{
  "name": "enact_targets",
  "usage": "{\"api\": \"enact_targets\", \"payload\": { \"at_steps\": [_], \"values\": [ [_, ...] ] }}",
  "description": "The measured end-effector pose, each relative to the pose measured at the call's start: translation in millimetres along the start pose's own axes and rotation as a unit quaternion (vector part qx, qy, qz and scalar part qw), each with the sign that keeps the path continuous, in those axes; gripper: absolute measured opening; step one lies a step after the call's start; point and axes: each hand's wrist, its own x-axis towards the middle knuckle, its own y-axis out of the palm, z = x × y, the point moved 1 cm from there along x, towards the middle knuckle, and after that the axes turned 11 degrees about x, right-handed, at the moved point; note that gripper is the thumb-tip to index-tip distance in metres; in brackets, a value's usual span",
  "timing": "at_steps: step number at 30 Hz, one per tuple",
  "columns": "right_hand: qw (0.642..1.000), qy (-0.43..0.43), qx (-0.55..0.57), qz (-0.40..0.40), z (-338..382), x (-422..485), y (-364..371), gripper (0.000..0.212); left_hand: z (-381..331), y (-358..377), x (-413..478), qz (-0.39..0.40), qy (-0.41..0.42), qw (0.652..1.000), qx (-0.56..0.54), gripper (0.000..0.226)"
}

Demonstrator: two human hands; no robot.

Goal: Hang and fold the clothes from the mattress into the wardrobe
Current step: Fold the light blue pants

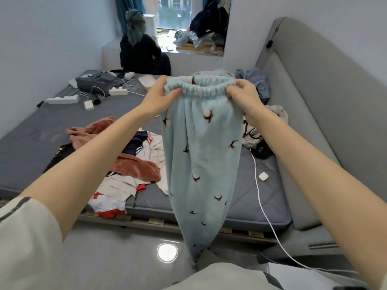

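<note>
The blue pants (201, 155) are gripped at 12 o'clock by the left hand (162, 95) and right hand (244, 96), and probably must be folded next.

We face a small bedroom with pale walls (41, 38), where a grey mattress (31, 147) lies on a slatted base (156, 221), with a grey padded headboard (314, 91) along its right side. At the far end, daylight comes through a window (173, 11) beside a teal curtain (123, 9). The glossy grey floor (115, 258) shows a round light reflection (167, 252).
</note>
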Motion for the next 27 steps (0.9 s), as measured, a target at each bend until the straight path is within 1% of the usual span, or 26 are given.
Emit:
{"api": "enact_targets", "payload": {
  "at_steps": [3, 6, 8, 10, 12, 16, 19, 21, 23, 25, 27],
  "values": [
    [0.998, -0.04, -0.043, -0.037, -20, 36, -4, 0.027, 15, 22, 33, -0.01, 0.017, 0.999, 0.03, 0.025],
    [0.996, -0.053, -0.051, -0.048, -37, 76, -5, 0.032, 35, 41, 72, -0.02, 0.02, 0.993, 0.114, 0.029],
    [0.994, -0.05, -0.078, -0.049, -51, 109, -6, 0.031, 48, 56, 101, -0.018, 0.025, 0.988, 0.152, 0.031],
    [0.99, -0.044, -0.121, -0.055, -65, 145, -7, 0.029, 60, 72, 133, -0.011, 0.013, 0.982, 0.189, 0.029],
    [0.982, -0.031, -0.171, -0.071, -78, 184, -8, 0.034, 70, 90, 166, 0.0, -0.006, 0.977, 0.214, 0.026],
    [0.979, -0.008, -0.192, -0.063, -100, 256, -11, 0.041, 88, 120, 233, 0.033, -0.033, 0.963, 0.265, 0.022],
    [0.976, 0.004, -0.199, -0.082, -116, 303, -12, 0.037, 102, 140, 282, 0.049, -0.057, 0.968, 0.241, 0.019],
    [0.983, 0.035, -0.147, -0.1, -126, 337, -10, 0.034, 110, 154, 312, 0.051, -0.067, 0.975, 0.207, 0.018],
    [0.987, 0.062, -0.102, -0.107, -136, 368, -10, 0.036, 118, 169, 335, 0.049, -0.073, 0.98, 0.181, 0.017],
    [0.989, 0.083, -0.075, -0.096, -150, 392, -11, 0.037, 131, 183, 350, 0.05, -0.078, 0.983, 0.159, 0.015],
    [0.991, 0.099, -0.059, -0.073, -169, 405, -12, 0.034, 147, 196, 354, 0.052, -0.088, 0.985, 0.137, 0.014]
  ]
}}
